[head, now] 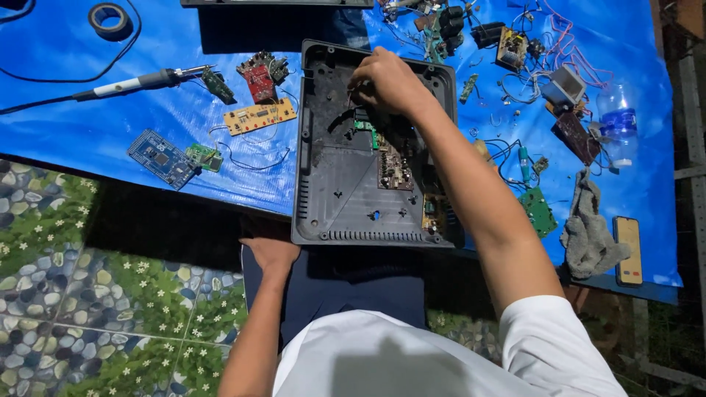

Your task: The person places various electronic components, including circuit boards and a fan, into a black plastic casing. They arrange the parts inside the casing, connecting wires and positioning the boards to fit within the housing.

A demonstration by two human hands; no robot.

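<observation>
Your right hand [386, 79] pinches something too small to make out inside the black case [338, 184] at upper centre, while your left hand [271, 254] rests loose, holding nothing, just beside its lower left corner.

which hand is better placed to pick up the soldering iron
Left, probably. The left hand rests free at the case's near left corner, on the same side as the soldering iron. The right hand is busy inside the case.

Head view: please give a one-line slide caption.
Right hand reaches into an open dark plastic casing on a blue sheet; left hand rests at its near edge.
</observation>
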